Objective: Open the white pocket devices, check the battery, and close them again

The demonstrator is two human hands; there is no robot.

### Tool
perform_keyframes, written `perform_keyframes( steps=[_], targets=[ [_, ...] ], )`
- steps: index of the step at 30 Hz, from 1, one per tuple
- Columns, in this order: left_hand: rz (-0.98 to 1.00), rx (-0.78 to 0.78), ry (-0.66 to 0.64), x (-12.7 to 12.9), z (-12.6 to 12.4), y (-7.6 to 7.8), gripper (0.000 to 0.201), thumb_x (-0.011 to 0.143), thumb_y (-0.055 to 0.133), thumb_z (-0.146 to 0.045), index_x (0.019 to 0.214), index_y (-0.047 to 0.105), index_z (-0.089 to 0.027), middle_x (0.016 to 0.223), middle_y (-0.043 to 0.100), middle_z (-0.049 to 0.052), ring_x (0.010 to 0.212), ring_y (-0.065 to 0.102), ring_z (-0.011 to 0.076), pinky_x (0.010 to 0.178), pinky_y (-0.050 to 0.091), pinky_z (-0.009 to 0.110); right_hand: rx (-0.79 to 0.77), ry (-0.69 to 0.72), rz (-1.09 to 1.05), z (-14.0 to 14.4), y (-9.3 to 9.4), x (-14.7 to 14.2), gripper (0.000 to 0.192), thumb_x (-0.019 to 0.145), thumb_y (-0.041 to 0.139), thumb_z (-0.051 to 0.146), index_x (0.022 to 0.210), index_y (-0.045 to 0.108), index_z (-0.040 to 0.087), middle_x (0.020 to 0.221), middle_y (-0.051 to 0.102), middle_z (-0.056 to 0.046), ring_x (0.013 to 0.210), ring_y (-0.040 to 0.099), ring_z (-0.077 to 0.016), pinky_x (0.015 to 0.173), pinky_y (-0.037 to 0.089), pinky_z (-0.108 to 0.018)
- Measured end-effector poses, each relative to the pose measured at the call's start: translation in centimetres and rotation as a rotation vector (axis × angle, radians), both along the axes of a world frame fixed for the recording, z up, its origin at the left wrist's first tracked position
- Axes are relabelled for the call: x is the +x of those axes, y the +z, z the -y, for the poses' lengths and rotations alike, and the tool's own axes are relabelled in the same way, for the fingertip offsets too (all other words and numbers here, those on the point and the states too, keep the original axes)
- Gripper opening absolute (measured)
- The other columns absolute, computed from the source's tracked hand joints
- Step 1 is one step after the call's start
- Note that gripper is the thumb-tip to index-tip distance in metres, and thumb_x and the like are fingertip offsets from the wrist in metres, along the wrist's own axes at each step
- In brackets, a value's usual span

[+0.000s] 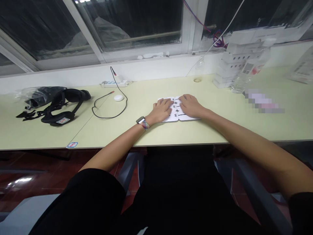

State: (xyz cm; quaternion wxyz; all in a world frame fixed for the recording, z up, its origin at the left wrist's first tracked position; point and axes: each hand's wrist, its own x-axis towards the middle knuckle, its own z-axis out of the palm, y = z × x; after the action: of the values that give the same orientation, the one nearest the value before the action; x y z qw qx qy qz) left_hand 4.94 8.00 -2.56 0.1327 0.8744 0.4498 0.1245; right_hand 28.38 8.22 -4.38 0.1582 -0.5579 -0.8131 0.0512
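Observation:
Two flat white cards point(176, 114) with black marks lie side by side on the pale green table point(151, 130). My left hand point(161, 110) rests palm down on the left card, fingers bent over its top. A watch with a striped band sits on that wrist. My right hand point(190, 105) presses flat on the right card, its fingers meeting the left hand's at the seam between the cards. Most of both cards is hidden under my hands.
A black headset with straps point(62, 107) and a plastic bag point(39, 94) lie at the left. A power strip point(114, 83), black cable point(114, 107) and small white puck point(118, 97) sit behind. White boxes point(232, 65) and a clear bottle point(246, 75) stand at the back right.

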Motion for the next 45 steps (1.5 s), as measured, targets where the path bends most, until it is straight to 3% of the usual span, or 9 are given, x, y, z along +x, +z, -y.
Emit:
perform_keyframes(
  steps=[8, 11, 15, 22, 29, 33, 36, 40, 45],
  targets=[
    [0.155, 0.007, 0.065, -1.7, 0.4, 1.7, 0.049, 0.112, 0.041, -0.048, 0.155, 0.058, -0.031, 0.181, 0.042, 0.004, 0.169, 0.028, 0.0377, 0.135, 0.023, 0.067, 0.112, 0.004, -0.172, 1.6, 1.3, 0.1, 0.05, 0.108, 0.045, 0.041, 0.146, 0.063, 0.014, 0.158, 0.057, -0.025, 0.154, 0.045, -0.0441, 0.127, 0.037, -0.067],
    [0.208, 0.127, -0.017, -3.6, 2.0, 3.0, 0.046, 0.108, 0.054, -0.046, 0.148, 0.062, -0.026, 0.163, 0.061, 0.009, 0.155, 0.049, 0.0358, 0.132, 0.035, 0.059, 0.264, 0.196, -0.212, 4.3, 1.8, -0.8, 0.041, 0.105, 0.055, 0.038, 0.137, 0.069, 0.017, 0.152, 0.063, -0.023, 0.148, 0.051, -0.0416, 0.123, 0.043, -0.063],
    [0.146, 0.09, -0.188, -5.5, 5.9, 3.3, 0.037, 0.106, 0.064, -0.043, 0.139, 0.068, -0.027, 0.141, 0.073, 0.009, 0.134, 0.065, 0.0331, 0.12, 0.049, 0.053, 0.312, 0.495, -0.154, 8.1, 1.6, -2.2, 0.022, 0.104, 0.06, 0.03, 0.115, 0.075, 0.018, 0.122, 0.076, -0.018, 0.118, 0.068, -0.0348, 0.104, 0.056, -0.054],
    [0.108, 0.163, -0.205, -6.2, 11.5, 2.7, 0.03, 0.108, 0.064, -0.036, 0.136, 0.071, -0.029, 0.135, 0.075, 0.009, 0.128, 0.067, 0.0337, 0.113, 0.052, 0.054, 0.375, 0.62, -0.09, 11.1, 1.4, -2.2, 0.027, 0.105, 0.055, 0.021, 0.125, 0.074, 0.018, 0.114, 0.08, -0.014, 0.095, 0.072, -0.026, 0.072, 0.059, -0.038],
    [0.417, -0.097, -0.064, -6.0, 11.0, 3.0, 0.029, 0.114, 0.052, -0.04, 0.122, 0.077, -0.028, 0.123, 0.081, 0.005, 0.107, 0.073, 0.0264, 0.093, 0.057, 0.042, 0.099, 0.519, -0.637, 10.6, 1.9, -2.7, 0.024, 0.106, 0.063, 0.025, 0.128, 0.072, 0.023, 0.107, 0.083, -0.005, 0.092, 0.079, -0.0206, 0.084, 0.067, -0.039],
    [0.429, -0.19, 0.007, -5.7, 9.6, 1.9, 0.03, 0.111, 0.052, -0.04, 0.114, 0.078, -0.025, 0.103, 0.079, 0.003, 0.083, 0.066, 0.021, 0.075, 0.052, 0.036, 0.103, 0.595, -0.554, 10.5, 2.1, -2.5, 0.015, 0.101, 0.071, 0.024, 0.115, 0.076, 0.024, 0.122, 0.079, -0.01, 0.114, 0.074, -0.0262, 0.097, 0.065, -0.047],
    [0.424, -0.163, 0.025, -5.5, 9.4, 1.6, 0.03, 0.111, 0.051, -0.038, 0.113, 0.078, -0.024, 0.104, 0.079, 0.004, 0.088, 0.067, 0.0222, 0.081, 0.054, 0.038, 0.122, 0.682, -0.402, 10.8, 1.9, -1.9, 0.016, 0.101, 0.067, 0.019, 0.113, 0.077, 0.025, 0.135, 0.074, -0.012, 0.128, 0.068, -0.0287, 0.103, 0.062, -0.05],
    [0.322, -0.073, -0.019, -5.8, 10.1, 1.9, 0.028, 0.107, 0.062, -0.044, 0.127, 0.075, -0.029, 0.132, 0.077, 0.006, 0.125, 0.066, 0.031, 0.11, 0.053, 0.05, 0.145, 0.661, -0.302, 10.9, 1.8, -1.7, 0.019, 0.102, 0.063, 0.017, 0.116, 0.075, 0.024, 0.135, 0.074, -0.013, 0.124, 0.07, -0.0284, 0.095, 0.065, -0.047],
    [0.249, -0.074, -0.086, -6.6, 10.6, 1.8, 0.059, 0.096, 0.078, -0.041, 0.152, 0.061, -0.033, 0.153, 0.066, 0.007, 0.143, 0.058, 0.0354, 0.122, 0.048, 0.056, 0.208, 0.651, -0.074, 10.5, 2.6, -1.9, 0.021, 0.1, 0.062, 0.015, 0.117, 0.074, 0.018, 0.131, 0.076, -0.018, 0.113, 0.074, -0.0307, 0.086, 0.064, -0.044]
  ],
)
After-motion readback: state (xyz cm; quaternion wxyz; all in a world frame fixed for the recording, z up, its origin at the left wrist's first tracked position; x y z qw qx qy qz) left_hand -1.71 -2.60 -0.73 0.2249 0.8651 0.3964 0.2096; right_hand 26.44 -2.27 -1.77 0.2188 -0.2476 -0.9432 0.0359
